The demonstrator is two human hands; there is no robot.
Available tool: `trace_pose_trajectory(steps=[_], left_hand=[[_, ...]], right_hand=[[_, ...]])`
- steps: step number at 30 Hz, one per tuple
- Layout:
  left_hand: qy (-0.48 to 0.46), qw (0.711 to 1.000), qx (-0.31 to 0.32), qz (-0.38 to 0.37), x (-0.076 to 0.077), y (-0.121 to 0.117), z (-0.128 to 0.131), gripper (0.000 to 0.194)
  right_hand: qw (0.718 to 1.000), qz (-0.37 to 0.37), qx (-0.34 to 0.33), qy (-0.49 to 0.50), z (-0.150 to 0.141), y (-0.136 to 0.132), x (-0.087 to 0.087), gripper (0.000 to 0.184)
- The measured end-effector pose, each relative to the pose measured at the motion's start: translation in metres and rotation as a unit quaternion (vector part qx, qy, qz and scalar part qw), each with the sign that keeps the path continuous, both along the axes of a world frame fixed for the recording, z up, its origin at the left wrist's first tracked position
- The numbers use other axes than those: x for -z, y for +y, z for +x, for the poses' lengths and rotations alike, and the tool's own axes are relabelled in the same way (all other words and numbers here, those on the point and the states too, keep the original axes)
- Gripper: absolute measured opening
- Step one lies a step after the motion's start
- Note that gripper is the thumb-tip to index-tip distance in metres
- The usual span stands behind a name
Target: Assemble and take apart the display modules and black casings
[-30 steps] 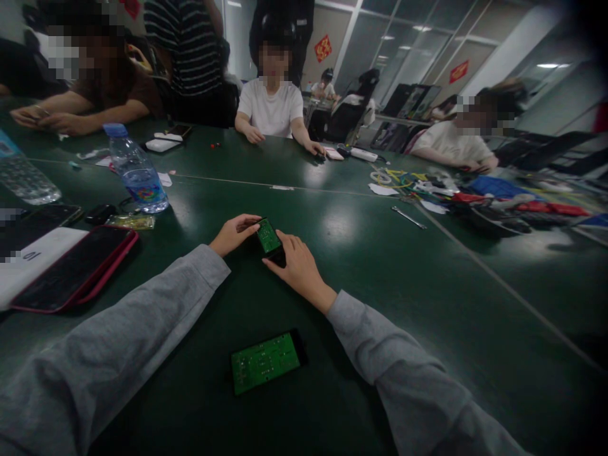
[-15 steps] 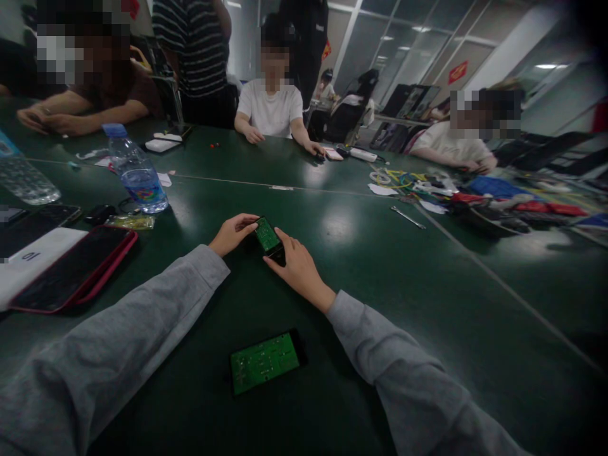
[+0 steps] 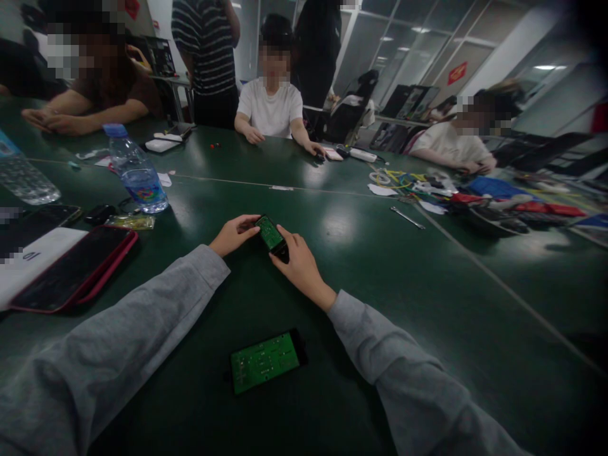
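Note:
A small green circuit board in a black case point(image 3: 270, 234) is held between my two hands over the dark green table point(image 3: 380, 285). My left hand point(image 3: 236, 234) grips its far left end, the thumb along the near side. Around the near right end, my right hand point(image 3: 301, 260) closes with thumb and fingers on opposite sides. Nearer to me, a second green circuit board in a black case point(image 3: 266, 363) lies on the table, its board side facing up. The undersides of both cases are hidden.
To the left lie a phone in a red case point(image 3: 78, 269), a white box point(image 3: 45, 247) and a water bottle point(image 3: 135, 171). A wrench point(image 3: 407, 218) and a heap of cables point(image 3: 408, 182) are at the right. Several people are around the table's far side.
The held circuit board has shifted slightly to the right and turned a little, and my right hand's fingers moved with it. The second board stays where it was.

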State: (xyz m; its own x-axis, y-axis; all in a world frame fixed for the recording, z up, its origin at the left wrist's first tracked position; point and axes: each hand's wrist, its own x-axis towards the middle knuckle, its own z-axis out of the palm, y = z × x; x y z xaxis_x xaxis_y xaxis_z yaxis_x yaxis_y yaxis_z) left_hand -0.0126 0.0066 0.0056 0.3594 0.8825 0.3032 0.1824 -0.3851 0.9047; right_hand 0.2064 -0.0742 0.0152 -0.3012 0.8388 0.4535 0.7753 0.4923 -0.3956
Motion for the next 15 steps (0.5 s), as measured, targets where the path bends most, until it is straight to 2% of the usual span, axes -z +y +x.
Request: trace_pose_trajectory(steps=[9,15], left_hand=[[0.052,0.998,-0.004,0.019,-0.0002,-0.0004,-0.0004,0.051],[0.058,0.998,-0.003,0.023,0.0,-0.001,0.0002,0.058]], right_hand=[[1.0,-0.013,0.002,0.012,0.0013,-0.0006,0.0011,0.07],[1.0,0.0,-0.005,-0.028,-0.0022,-0.0019,-0.002,0.069]])
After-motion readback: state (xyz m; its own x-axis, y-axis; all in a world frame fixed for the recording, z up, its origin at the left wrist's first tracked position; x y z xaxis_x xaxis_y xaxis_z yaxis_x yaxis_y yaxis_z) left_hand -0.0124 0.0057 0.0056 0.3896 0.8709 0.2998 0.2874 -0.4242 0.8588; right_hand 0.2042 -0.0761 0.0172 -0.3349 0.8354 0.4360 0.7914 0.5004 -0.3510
